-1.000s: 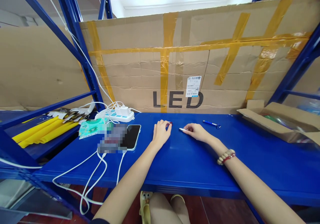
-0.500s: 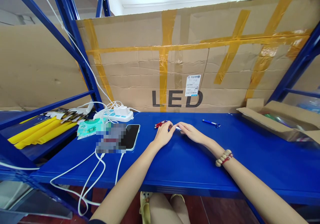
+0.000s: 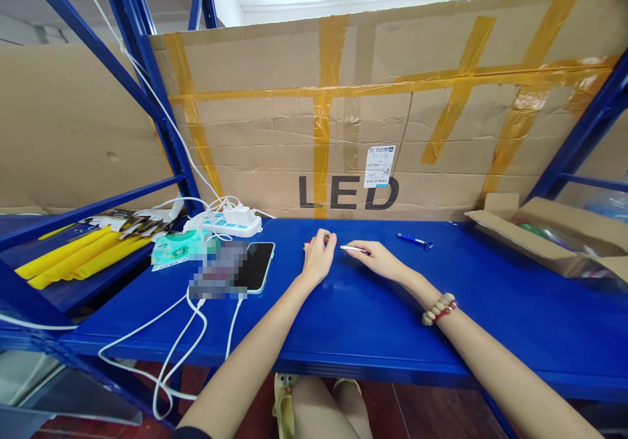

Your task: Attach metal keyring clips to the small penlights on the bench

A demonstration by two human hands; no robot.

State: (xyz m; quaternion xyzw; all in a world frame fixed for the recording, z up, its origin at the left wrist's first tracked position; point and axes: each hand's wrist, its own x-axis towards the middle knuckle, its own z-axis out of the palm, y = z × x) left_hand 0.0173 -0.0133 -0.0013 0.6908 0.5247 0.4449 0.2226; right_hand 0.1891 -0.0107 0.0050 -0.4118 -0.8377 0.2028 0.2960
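My right hand (image 3: 377,260) is closed on a slim white-and-silver pen (image 3: 349,248), whose end points left towards my other hand. Just left of that end, my left hand (image 3: 320,256) hovers or rests low over the table with its fingers curled together. Whatever the left fingers hold, if anything, is hidden. Behind them a bit of red (image 3: 307,245) shows from the red pens, which are mostly covered. A blue pen (image 3: 415,241) lies by itself to the right of my right hand.
A phone (image 3: 260,267), a green packet (image 3: 179,248) and a white power strip (image 3: 250,225) with cables occupy the left of the blue table (image 3: 383,334). An open cardboard box (image 3: 559,246) stands at the right. A large taped cardboard panel (image 3: 265,144) closes off the back.
My hands have come apart: the left moved a little left, over the red pens. More of the white-and-silver pen now shows in my right hand, which stayed nearly in place.
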